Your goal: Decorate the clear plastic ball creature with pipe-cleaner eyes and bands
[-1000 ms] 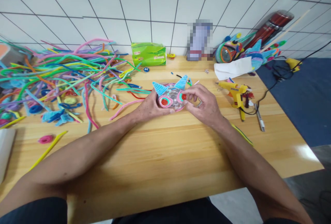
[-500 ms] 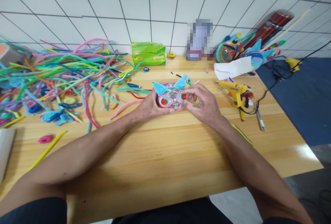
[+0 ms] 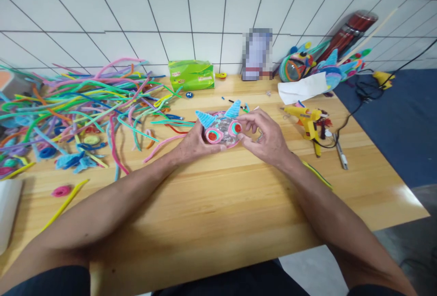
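Note:
In front of me is a pipe-cleaner animal face (image 3: 224, 136) with blue pointed ears, a pink rim and a grey, shiny middle. My left hand (image 3: 194, 145) is closed round its left side, thumb along the lower edge. Two round eyes of coiled pipe cleaner sit on the face, each with a red centre and turquoise and pink rings. At the right eye (image 3: 236, 128), my right hand (image 3: 264, 135) has thumb and forefinger closed on the outer edge; its other fingers are curled. The left eye (image 3: 212, 136) is uncovered. The back of the face is hidden.
A tangle of pipe cleaners (image 3: 85, 100) covers the table's left side. Behind stands a green tissue pack (image 3: 191, 75). To the right lie a yellow glue gun (image 3: 307, 120) with its cord, a pen-like tool (image 3: 340, 152), white paper (image 3: 302, 88), finished crafts and a red flask (image 3: 351, 36).
The view has shifted slightly. My right thumb and forefinger have moved from the red centre to the outer edge of the right eye, which now shows more fully. My left hand keeps its hold.

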The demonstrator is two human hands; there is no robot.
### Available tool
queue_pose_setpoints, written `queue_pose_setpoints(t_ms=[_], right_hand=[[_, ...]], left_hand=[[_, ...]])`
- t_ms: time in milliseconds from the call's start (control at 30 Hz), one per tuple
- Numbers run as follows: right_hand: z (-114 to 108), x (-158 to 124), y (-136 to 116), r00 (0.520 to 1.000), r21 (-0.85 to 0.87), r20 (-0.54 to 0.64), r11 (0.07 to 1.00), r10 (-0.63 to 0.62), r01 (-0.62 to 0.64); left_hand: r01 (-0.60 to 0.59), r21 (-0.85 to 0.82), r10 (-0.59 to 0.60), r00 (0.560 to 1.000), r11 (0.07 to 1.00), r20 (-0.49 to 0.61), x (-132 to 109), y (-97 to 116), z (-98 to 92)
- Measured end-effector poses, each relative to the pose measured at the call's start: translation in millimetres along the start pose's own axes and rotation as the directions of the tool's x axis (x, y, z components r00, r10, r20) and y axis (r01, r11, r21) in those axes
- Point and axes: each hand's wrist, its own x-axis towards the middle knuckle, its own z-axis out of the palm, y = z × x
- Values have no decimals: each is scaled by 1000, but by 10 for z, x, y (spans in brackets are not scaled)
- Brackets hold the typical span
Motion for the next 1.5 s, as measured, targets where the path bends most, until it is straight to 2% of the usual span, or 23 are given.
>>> queue_pose_setpoints(t_ms=[233, 467, 800, 1100, 1500], right_hand=[[23, -38, 7, 999, -11, -24, 1000, 23, -23], [49, -41, 18, 1000, 11, -13, 1000, -14, 14], [87, -57, 41, 999, 25, -17, 999, -28, 28], [4, -38, 21, 999, 17, 22, 999, -35, 34], [45, -24, 24, 1000, 31, 21, 999, -17, 16]], left_hand=[[-7, 37, 7, 1000, 999, -5, -7, 31, 0], [-15, 105, 16, 1000, 994, -10, -19, 87, -8], [-10, 94, 10, 1000, 995, 5, -16, 110, -5], [-24, 130, 26, 1000, 991, -13, -8, 107, -4], [2, 71, -2, 1000, 997, -4, -17, 113, 23]])
